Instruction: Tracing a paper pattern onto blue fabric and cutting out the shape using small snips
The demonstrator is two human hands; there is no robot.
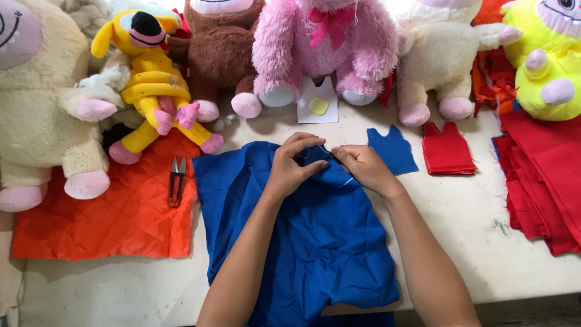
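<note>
A large blue cloth [315, 242] lies spread on the white table [478, 224] in front of me. My left hand [292, 166] pinches a small fold at the cloth's far edge. My right hand [365, 168] grips the same edge just to the right, fingertips almost touching the left hand's. A thin pale thread [346, 180] shows beside my right hand. Whether a needle is held cannot be made out.
Small thread snips [177, 180] lie on an orange quilted cloth [109, 212] at left. A small blue cut piece [392, 149] and red cut pieces [446, 149] lie beyond my hands. Red fabric [544, 181] is stacked at right. Several plush toys, such as a pink one [324, 48], line the back.
</note>
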